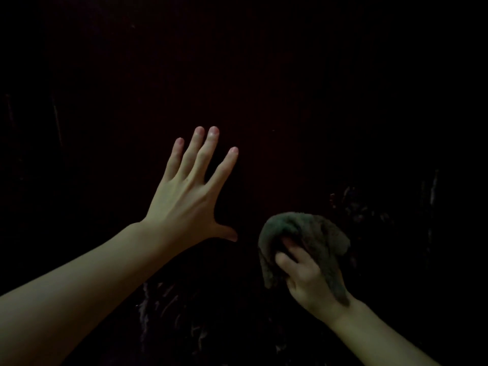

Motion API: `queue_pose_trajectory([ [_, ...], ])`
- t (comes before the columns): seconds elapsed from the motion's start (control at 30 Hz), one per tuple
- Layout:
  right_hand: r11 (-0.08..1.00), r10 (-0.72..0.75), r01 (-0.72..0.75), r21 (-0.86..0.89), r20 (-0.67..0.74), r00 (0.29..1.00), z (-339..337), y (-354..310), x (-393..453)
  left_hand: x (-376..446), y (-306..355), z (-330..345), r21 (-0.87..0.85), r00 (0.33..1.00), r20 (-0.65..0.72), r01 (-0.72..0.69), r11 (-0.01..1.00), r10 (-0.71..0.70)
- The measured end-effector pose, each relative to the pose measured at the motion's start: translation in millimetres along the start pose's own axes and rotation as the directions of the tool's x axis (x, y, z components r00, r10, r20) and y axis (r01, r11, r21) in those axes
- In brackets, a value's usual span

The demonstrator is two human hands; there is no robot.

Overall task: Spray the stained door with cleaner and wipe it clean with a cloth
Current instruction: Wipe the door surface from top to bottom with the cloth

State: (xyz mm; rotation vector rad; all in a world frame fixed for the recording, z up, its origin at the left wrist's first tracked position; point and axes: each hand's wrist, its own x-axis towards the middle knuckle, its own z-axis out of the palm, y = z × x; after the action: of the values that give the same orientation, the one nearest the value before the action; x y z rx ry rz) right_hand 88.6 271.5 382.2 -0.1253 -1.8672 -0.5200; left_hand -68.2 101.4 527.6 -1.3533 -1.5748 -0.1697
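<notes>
A very dark brown door (290,88) fills the whole view. My left hand (187,194) is spread with straight fingers, flat against the door at the centre left. To its lower right, my right hand (306,276) grips a bunched grey-green cloth (303,231) and holds it against the door. Pale wet smears (369,207) shine on the door right of the cloth, and more streaks (163,305) show below my left forearm. No spray bottle is in view.
The scene is very dim. Faint vertical lines (56,120) on the door's left side look like panel edges or scratches. Nothing else can be made out.
</notes>
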Motion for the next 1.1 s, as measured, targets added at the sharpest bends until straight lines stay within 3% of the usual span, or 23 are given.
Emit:
queue_pose_trajectory([
  [0.13, 0.981, 0.17, -0.184, -0.067, -0.179, 0.969, -25, 52, 50, 14, 20, -1, 0.039, 0.996, 0.015, -0.083, 0.996, 0.082],
  [0.27, 0.899, 0.314, -0.355, -0.256, -0.189, 0.93, -48, 65, 76, 39, 52, 1, 0.051, 0.991, 0.016, -0.136, 0.989, 0.136],
  [0.4, 0.944, 0.24, -0.265, -0.195, -0.145, 0.96, -23, 40, 4, 55, 72, 3, 0.041, 0.992, -0.015, -0.127, 0.991, 0.128],
  [0.53, 0.981, 0.176, -0.183, -0.07, -0.101, 0.979, -30, 68, -8, 61, 79, 4, 0.04, 0.991, -0.012, -0.13, 0.991, 0.13],
  [0.73, 0.878, 0.379, -0.429, -0.214, -0.238, 0.895, -79, 134, 51, 80, 99, 2, 0.033, 0.988, -0.033, -0.153, 0.988, 0.154],
  [0.97, 0.907, 0.304, -0.326, -0.268, -0.12, 0.945, -50, 93, -78, 81, 100, 5, 0.028, 0.988, -0.03, -0.152, 0.988, 0.153],
  [1.1, 0.911, 0.287, -0.336, -0.239, -0.217, 0.933, -72, 144, -16, 85, 107, 6, 0.03, 0.986, -0.029, -0.165, 0.986, 0.166],
])
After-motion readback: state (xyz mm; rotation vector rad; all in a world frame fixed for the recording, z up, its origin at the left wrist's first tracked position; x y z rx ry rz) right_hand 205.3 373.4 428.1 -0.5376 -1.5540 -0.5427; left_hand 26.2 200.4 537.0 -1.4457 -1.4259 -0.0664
